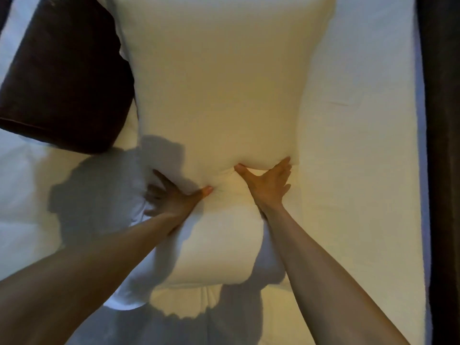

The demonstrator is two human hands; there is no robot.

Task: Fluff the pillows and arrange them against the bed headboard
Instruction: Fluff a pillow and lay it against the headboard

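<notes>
A big white pillow (224,83) lies on the white bed sheet (361,170) and fills the middle of the view. Its near part (219,247) bulges toward me below a deep crease. My left hand (174,197) presses flat into that crease at the pillow's left edge, fingers spread and blurred, thumb dug into the fabric. My right hand (270,181) pushes against the underside of the upper bulge, fingers and thumb wide apart. Neither hand closes around anything. I cannot tell whether the near bulge is a second pillow.
A dark brown cushion (64,75) lies at the upper left, touching the white pillow's left side. A dark vertical strip (443,145) runs along the right edge beside the mattress. My arms cast shadows on the sheet at the lower left.
</notes>
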